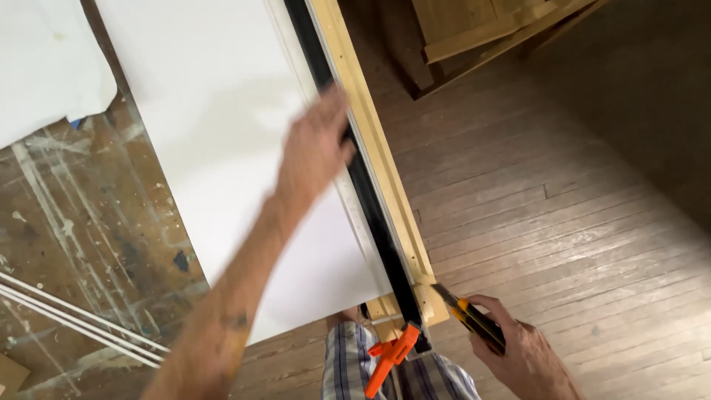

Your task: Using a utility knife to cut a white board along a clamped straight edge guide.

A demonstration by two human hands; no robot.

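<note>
Wood rail: a pale wooden strip (pixel 385 159) ran along the bench edge, with a black straightedge (pixel 374 215) lying against its inner side, directly under my left palm.
Left hand: my left hand (pixel 317 144) lay flat and spread, fingers apart, pressing on the black straightedge and the white sheet (pixel 222 133) just inside it.
Right hand: my right hand (pixel 518 348) was closed around a yellow-and-black utility knife (pixel 470 317), blade tip at the near end of the rail, well short of the pressing hand.
Clamp: an orange clamp (pixel 389 355) gripped the rail end, just beside the knife hand.
Doing it well: I judged steady downward pressure ahead of the blade mattered, fingers kept off the cutting line, knife held low against the guide.
Surface: a paint-streaked worktop (pixel 81 244) showed beyond the sheet, away from the knife.
Room: a dark plank floor (pixel 563 207) lay outside the rail; timber pieces (pixel 481 30) sat far past the pressing hand.
</note>
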